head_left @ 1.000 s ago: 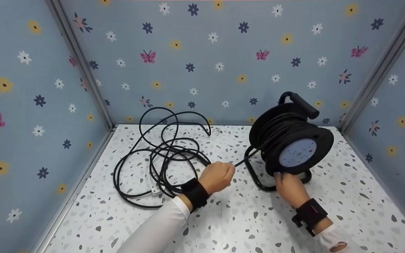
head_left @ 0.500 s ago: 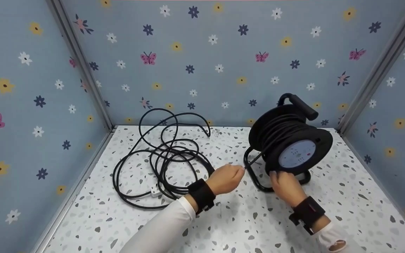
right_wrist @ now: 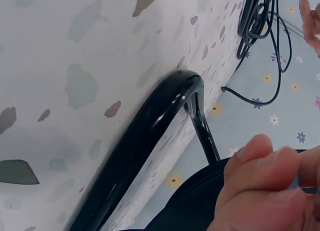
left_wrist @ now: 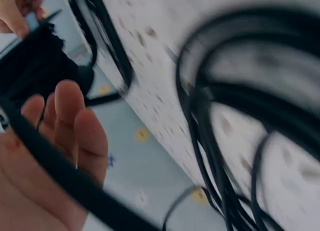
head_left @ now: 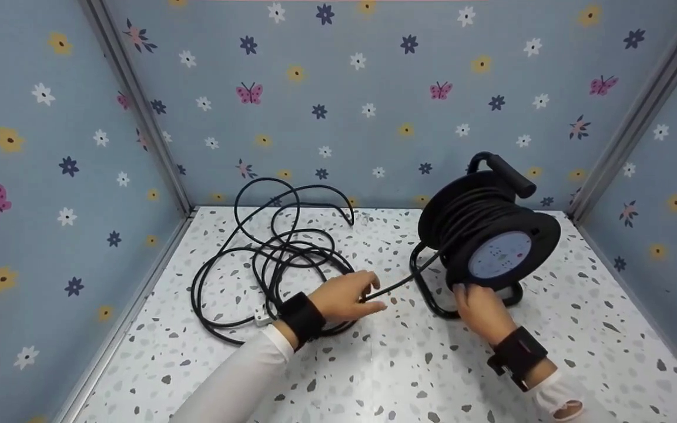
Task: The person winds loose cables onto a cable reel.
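A black cable reel (head_left: pixel 473 217) with a pale socket face (head_left: pixel 500 254) stands on its tube frame (right_wrist: pixel 155 116), at the right in the head view. From its drum a black cable (head_left: pixel 400 285) runs down to my left hand (head_left: pixel 344 296). That hand has its fingers and thumb spread apart, and the cable lies across the palm in the left wrist view. My right hand (head_left: pixel 483 314) grips the lower edge of the reel's front disc, fingers curled; the exact part held is hidden. Loose cable coils (left_wrist: pixel 245 98) lie left of the reel, partly behind my left hand.
A white plug (head_left: pixel 263 316) sits among the coils on the speckled white floor (head_left: pixel 397 376). Flower-patterned panels (head_left: pixel 374 141) stand behind and on both sides, joined by metal corner posts (head_left: pixel 133 100).
My left hand first slid right along the cable toward the reel, then moved back left and loosened its fingers. The reel's disc has turned slightly, with my right hand staying at its lower edge.
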Tool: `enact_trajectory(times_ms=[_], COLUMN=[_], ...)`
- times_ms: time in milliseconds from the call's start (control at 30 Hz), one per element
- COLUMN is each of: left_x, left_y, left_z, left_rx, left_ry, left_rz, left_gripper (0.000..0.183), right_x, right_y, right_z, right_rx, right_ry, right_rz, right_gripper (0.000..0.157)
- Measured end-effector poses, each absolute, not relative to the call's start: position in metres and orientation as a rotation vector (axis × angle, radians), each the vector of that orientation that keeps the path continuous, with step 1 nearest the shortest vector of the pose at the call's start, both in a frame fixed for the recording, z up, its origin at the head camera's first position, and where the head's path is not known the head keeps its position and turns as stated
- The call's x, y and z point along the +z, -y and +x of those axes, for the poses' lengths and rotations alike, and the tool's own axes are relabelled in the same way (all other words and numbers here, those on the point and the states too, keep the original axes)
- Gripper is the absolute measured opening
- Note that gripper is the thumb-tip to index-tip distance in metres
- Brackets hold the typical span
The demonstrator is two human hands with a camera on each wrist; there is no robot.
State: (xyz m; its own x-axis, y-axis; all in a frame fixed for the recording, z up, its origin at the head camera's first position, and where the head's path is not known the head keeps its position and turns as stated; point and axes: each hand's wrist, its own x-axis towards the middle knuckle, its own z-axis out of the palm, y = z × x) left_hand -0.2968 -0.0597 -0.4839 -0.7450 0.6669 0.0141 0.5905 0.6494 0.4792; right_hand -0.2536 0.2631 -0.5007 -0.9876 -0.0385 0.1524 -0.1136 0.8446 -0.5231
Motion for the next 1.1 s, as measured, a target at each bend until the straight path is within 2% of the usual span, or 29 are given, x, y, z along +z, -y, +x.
enact_trajectory(times_ms=[267, 467, 700, 833, 1000, 1100], left_x=[-0.499, -0.510, -0.500, -0.485, -0.458, -0.439], left_y=[0.125, 0.175, 0.219, 0.237, 0.254, 0.260], left_z=[-0.299, -0.300, -0.307, -0.312, -0.316, -0.318], left_rx=[0.328, 0.254, 0.349, 0.623, 1.188, 1.468], left_ry=[-2.860, -2.978, -3.239, -3.364, -3.278, -3.220], left_rz=[1.055, 0.975, 0.816, 0.594, 0.216, 0.107], left_gripper=[0.026, 0.026, 0.020, 0.002, 0.044, 0.051], right_x=[-0.501, -0.504, -0.507, -0.508, -0.510, -0.511], right_y=[-0.262, -0.262, -0.262, -0.263, -0.265, -0.266], right_z=[-0.254, -0.253, -0.253, -0.254, -0.254, -0.253], right_rx=[0.870, 0.854, 0.832, 0.821, 0.820, 0.824], right_ry=[2.863, 2.888, 2.898, 2.905, 2.924, 2.926], right_rz=[0.119, 0.109, 0.104, 0.105, 0.093, 0.087], right_gripper=[0.036, 0.041, 0.045, 0.045, 0.044, 0.044])
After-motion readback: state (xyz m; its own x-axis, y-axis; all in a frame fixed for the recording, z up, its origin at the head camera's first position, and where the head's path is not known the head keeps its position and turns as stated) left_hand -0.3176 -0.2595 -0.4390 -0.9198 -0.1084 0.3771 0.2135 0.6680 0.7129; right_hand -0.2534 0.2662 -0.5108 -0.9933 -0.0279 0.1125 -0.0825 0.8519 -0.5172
